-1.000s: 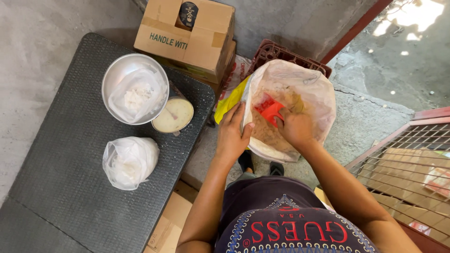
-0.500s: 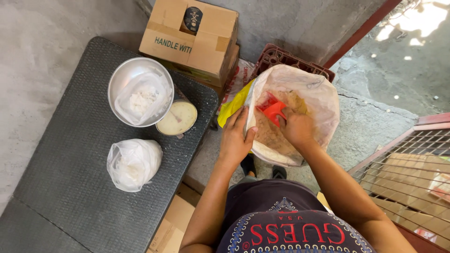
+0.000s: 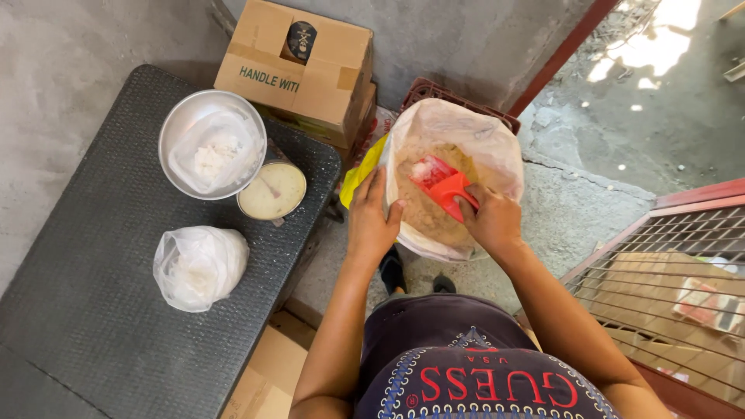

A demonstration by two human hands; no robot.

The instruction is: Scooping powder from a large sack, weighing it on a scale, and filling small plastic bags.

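1. A dark textured table [image 3: 93, 310] fills the left of the view, against a grey concrete wall [image 3: 62, 46]. Rough concrete floor [image 3: 574, 217] lies to the right, with a wire cage [image 3: 667, 271] at the right edge.
2. A white sack [image 3: 497, 147] stands open on the floor just right of the table, resting on a dark red crate [image 3: 434, 91]. It holds brown powder [image 3: 423, 209].
3. The right hand [image 3: 490, 221] is clenched around the handle of a red scoop [image 3: 446, 186], which sits inside the sack on the powder, with a little white stuff in its bowl.
4. The left hand [image 3: 372, 221] grasps the sack's near left rim, fingers curled over the edge, just beside the scoop but not touching it.
5. On the table stand a metal bowl [image 3: 178, 128] lined with a plastic bag of white powder, a round scale dial [image 3: 272, 190] touching the bowl's lower right, and a tied white bag [image 3: 198, 268] nearer the person.
6. A cardboard box [image 3: 299, 66] stands behind the bowl against the wall. A yellow packet [image 3: 361, 171] is wedged between table and sack.
7. Nothing lies between the hands and the sack.
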